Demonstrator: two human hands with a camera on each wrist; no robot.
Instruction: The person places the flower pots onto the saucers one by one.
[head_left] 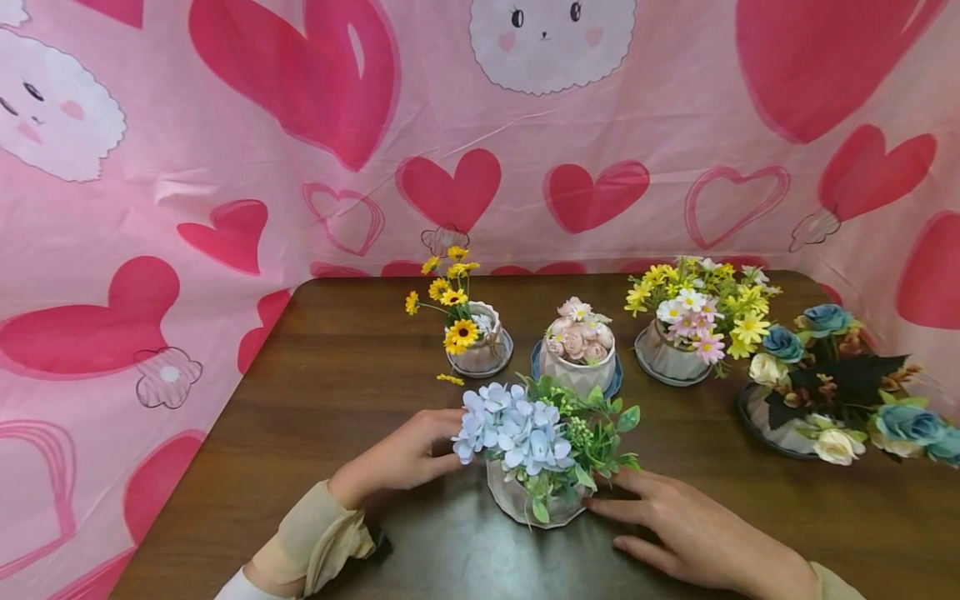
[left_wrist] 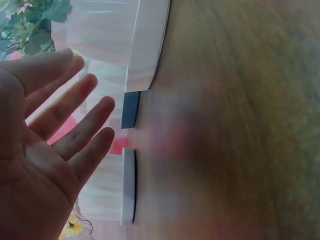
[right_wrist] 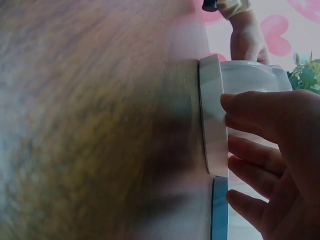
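A light ceramic pot (head_left: 506, 482) on a pale faceted saucer (head_left: 538, 522) stands near the front middle of the table. Pale blue hydrangea flowers (head_left: 517, 429) and green leaves (head_left: 600, 450) fill it. My left hand (head_left: 405, 450) is at its left side, partly behind the blossoms. In the left wrist view the fingers (left_wrist: 87, 135) are spread and fairly straight, with nothing between them. On the pot's right side is my right hand (head_left: 675, 521), fingers extended and loosely bent. Its fingertips lie right at the saucer's rim in the right wrist view.
Behind stand a pot of small sunflowers (head_left: 476, 354), a pot of pink roses (head_left: 577, 375) on a blue saucer, and a pot of yellow and pink daisies (head_left: 671, 358). At right, blue and cream roses (head_left: 836, 442) lean outward. A pink heart-print cloth (head_left: 525, 125) hangs behind the table (head_left: 285, 400).
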